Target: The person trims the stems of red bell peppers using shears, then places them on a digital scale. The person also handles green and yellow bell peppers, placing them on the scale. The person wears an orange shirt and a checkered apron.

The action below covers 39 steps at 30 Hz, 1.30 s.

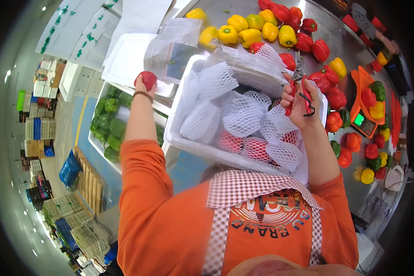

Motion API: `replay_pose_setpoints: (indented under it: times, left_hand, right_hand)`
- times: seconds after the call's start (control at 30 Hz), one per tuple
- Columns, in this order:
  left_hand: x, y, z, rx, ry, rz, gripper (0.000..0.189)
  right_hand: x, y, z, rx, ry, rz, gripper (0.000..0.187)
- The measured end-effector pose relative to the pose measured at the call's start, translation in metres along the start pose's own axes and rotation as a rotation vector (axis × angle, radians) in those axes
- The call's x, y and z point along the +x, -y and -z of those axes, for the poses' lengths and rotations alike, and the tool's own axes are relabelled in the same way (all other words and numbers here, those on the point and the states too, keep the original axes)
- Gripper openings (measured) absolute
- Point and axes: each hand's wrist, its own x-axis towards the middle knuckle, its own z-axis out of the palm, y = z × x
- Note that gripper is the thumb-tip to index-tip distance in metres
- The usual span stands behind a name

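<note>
My left hand [145, 86] is closed around a red bell pepper [148, 80], above the edge of a white foam lid [124, 62]. In my right hand [305, 103] is a pair of red-handled pruning shears [297, 77], their blades pointing away from me. Directly before me stands a white foam box [177, 114] lined with newspaper [248, 67]. Inside it lie several peppers in white foam net sleeves [243, 114]; red skin shows through some of the nets. A red pepper partly in a net sleeve [267, 53] rests beyond the box's far side.
Yellow peppers [248, 36] and red peppers [319, 50] lie on the metal table [358, 193]. To the right is an orange scale [360, 103] with peppers on it. Green peppers fill a foam box [105, 153] at left. Another person's arm [383, 39] appears at the far right.
</note>
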Motion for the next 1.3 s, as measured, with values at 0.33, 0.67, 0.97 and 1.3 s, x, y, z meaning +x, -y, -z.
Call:
replay_pose_setpoints:
  times: [0.33, 0.67, 0.97, 1.3]
  left_hand:
    - [-0.113, -0.004, -0.082, 0.650, 0.457, -0.934, 0.051]
    - [-0.314, 0.132, -0.139, 1.387, 1.710, -1.119, 0.067]
    - [-0.356, 0.206, -0.163, 1.546, 1.704, -1.425, 0.041]
    - [-0.257, 0.128, -0.144, 2.279, 1.578, -1.080, 0.045]
  right_hand:
    - [0.001, 0.004, 0.015, -0.009, 0.063, 0.188, 0.056]
    - [-0.001, 0.014, 0.006, -0.225, 0.001, 0.507, 0.050]
    - [-0.072, 0.057, 0.004, -0.049, 0.140, 0.766, 0.051]
    - [-0.137, 0.026, 0.033, -0.183, -0.094, 0.713, 0.062]
